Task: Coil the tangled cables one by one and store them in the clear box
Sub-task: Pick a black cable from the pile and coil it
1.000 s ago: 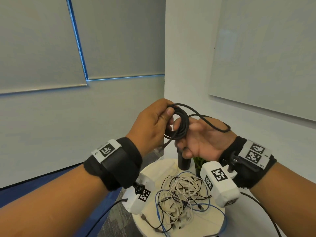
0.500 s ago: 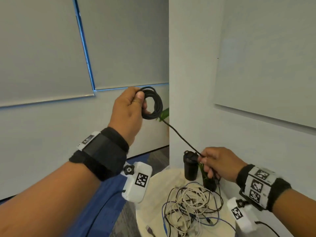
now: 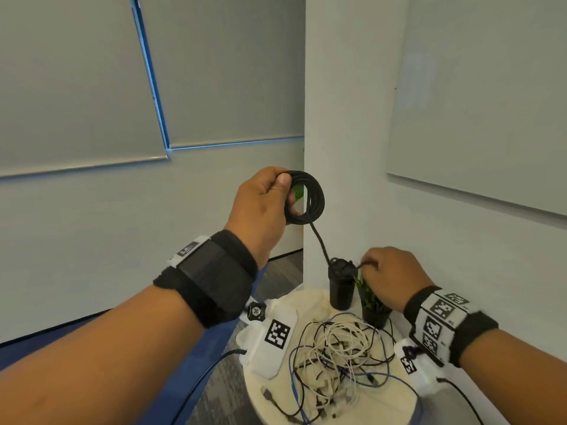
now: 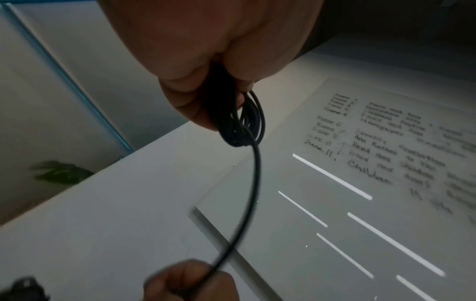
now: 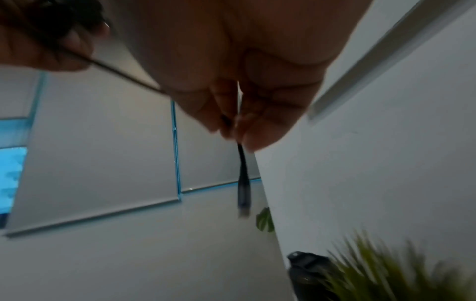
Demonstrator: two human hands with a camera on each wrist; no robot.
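The black cable (image 3: pixel 306 197) is gathered into a tight coil and pinched between thumb and curled fingers of the left hand (image 3: pixel 260 210), raised above the round table (image 3: pixel 389 409) — presumably so the loops cannot spring apart. Its free tail is drawn down to the right hand (image 3: pixel 389 271), whose fingertips are closed on it just short of the plug (image 5: pixel 243 195), held taut for the last turns. The tangled cables (image 3: pixel 337 351) lie on the table; the clear box is not seen.
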